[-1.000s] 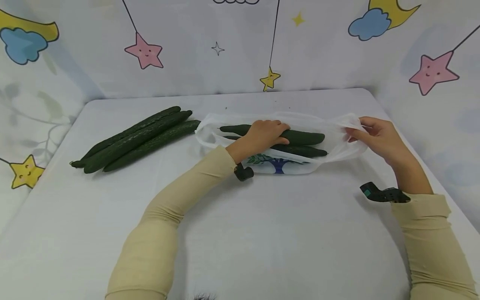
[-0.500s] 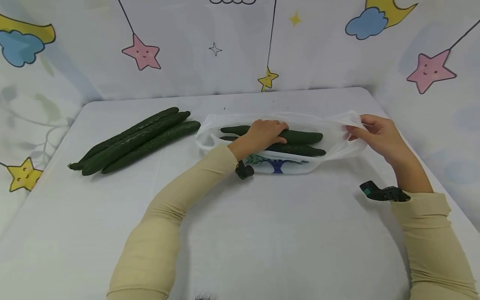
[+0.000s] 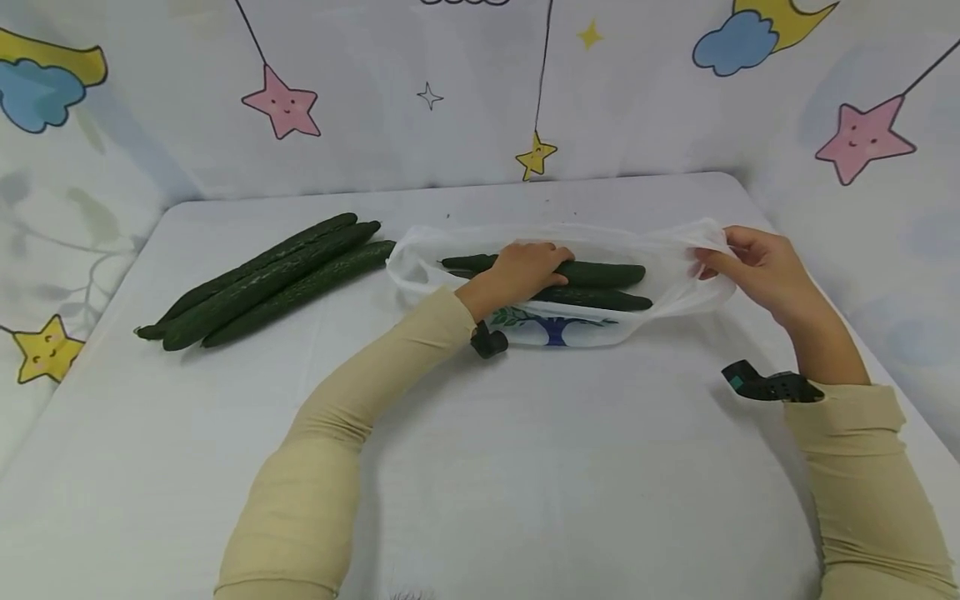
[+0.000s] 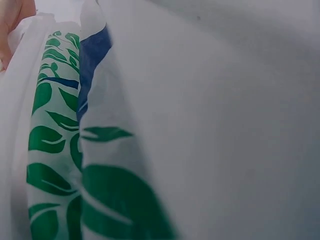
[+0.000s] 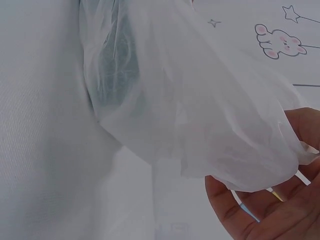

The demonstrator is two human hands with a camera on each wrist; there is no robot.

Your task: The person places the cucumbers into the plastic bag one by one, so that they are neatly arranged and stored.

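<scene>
A thin white plastic bag (image 3: 592, 335) with a blue and green tree print lies on its side, its mouth spread along the top. Inside are two long dark green cucumbers, the upper cucumber (image 3: 609, 274) and the lower cucumber (image 3: 600, 299). My left hand (image 3: 519, 273) reaches over the bag's near edge, fingers curled over the upper cucumber. At the bag's right end, my right hand (image 3: 767, 271) pinches the gathered plastic between thumb and fingers. The right wrist view shows that hand (image 5: 272, 212) holding the translucent bag (image 5: 215, 100), with a dark green shape showing through.
Several more cucumbers (image 3: 277, 283) lie slanted together left of the bag, one end close to it. They rest on a white-covered table (image 3: 562, 467). Behind stands a backdrop (image 3: 450, 133) printed with stars, clouds and moons.
Both hands stay almost in place, the left on the cucumber and the right on the bag's end. The bag's left edge has spread slightly leftward, over a loose cucumber's tip.
</scene>
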